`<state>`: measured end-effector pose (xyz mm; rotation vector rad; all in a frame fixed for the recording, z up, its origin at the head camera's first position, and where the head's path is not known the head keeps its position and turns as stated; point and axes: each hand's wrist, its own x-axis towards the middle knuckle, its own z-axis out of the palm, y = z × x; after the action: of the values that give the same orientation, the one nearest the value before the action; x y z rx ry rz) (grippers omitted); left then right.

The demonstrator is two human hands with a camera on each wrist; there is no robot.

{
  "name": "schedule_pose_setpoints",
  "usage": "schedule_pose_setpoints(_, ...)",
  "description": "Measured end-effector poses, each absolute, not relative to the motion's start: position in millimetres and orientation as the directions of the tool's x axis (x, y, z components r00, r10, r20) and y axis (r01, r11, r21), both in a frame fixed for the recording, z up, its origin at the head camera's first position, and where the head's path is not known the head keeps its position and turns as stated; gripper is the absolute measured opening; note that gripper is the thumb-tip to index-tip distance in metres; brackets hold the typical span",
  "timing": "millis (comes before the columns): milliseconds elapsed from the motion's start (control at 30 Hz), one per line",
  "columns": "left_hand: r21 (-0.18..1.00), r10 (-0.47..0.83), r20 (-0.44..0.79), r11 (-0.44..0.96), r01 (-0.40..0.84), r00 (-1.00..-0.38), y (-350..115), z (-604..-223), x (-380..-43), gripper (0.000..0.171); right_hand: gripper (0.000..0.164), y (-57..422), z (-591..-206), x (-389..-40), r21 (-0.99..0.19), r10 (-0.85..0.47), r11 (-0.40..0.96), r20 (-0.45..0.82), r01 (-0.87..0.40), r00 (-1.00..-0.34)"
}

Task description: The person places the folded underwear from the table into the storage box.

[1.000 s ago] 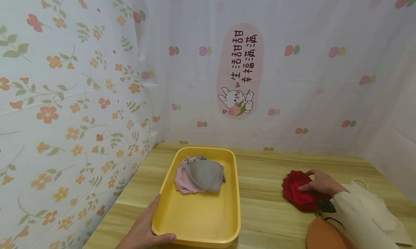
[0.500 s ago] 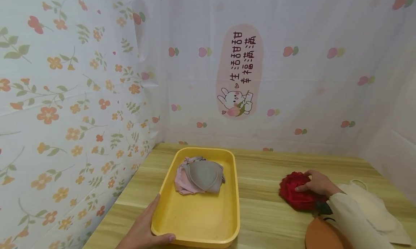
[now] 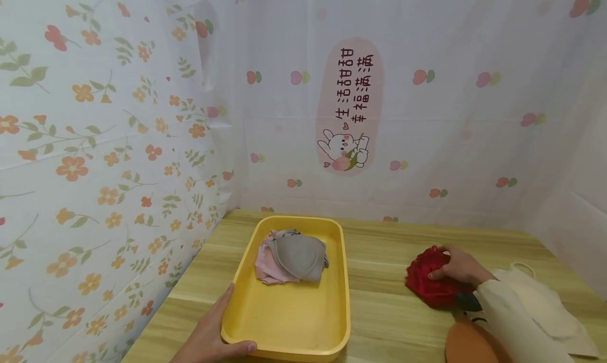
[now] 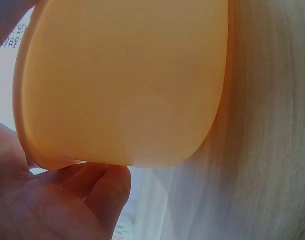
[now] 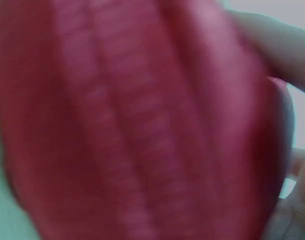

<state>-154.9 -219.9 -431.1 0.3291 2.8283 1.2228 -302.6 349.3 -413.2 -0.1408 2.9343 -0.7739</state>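
My left hand (image 3: 208, 329) grips the near left corner of a yellow plastic basin (image 3: 345, 300), fingers along its outer side and thumb at the near rim. In the left wrist view the basin's wall (image 4: 127, 85) fills the middle. Inside, toward the far end, lie a grey bra (image 3: 299, 255) and a pink cloth (image 3: 267, 265) partly under it. On the right, my right hand (image 3: 462, 268) holds a red bra (image 3: 431, 286) with a lacy edge, thumb on its near side. Blurred red fabric with seams (image 5: 127, 115) covers most of the right wrist view.
An orange cup-shaped piece (image 3: 471, 344) lies near the front edge, partly under my right sleeve. Cream-coloured garments (image 3: 545, 305) lie at the far right. Patterned curtains (image 3: 403, 115) stand behind and at the sides of the wooden table (image 3: 379, 257).
My right hand and the red bra have shifted slightly left. The left hand, the basin and its contents have stayed put.
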Motion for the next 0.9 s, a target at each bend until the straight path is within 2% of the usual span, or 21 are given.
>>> schedule_pose_setpoints(67,0.724,0.211,0.048,0.666,0.18,-0.976,-220.1,-431.7,-154.6,0.118,0.091,351.3,-414.6,-302.3,-0.518,-0.117,0.853,-0.077,-0.061,-0.99)
schedule_pose_setpoints(200,0.721,0.221,0.054,0.666,0.191,-0.974,-220.1,-432.8,-154.6,0.118,0.089,359.7,-416.8,-299.9,-0.636,-0.137,0.771,-0.118,-0.031,-0.983)
schedule_pose_setpoints(367,0.729,0.22,0.048,0.659,0.184,-0.974,-220.6,-431.5,-153.3,0.117,0.082,365.4,-415.1,-299.9,-0.815,-0.211,0.578,-0.193,0.037,-0.958)
schedule_pose_setpoints(467,0.728,0.214,0.049,0.661,0.181,-0.976,-221.5,-429.5,-152.2,0.118,0.071,365.3,-413.8,-301.4,-0.88,-0.26,0.468,-0.219,0.076,-0.94)
schedule_pose_setpoints(600,0.736,0.208,0.043,0.654,0.172,-0.977,-221.9,-428.5,-152.3,0.118,0.058,364.4,-412.1,-300.7,-0.894,-0.274,0.445,-0.2,0.06,-0.941)
schedule_pose_setpoints(900,0.757,0.215,0.018,0.635,0.153,-0.977,-220.7,-429.7,-154.2,0.118,0.043,361.7,-411.2,-295.8,-0.907,-0.224,0.41,-0.2,0.094,-0.954)
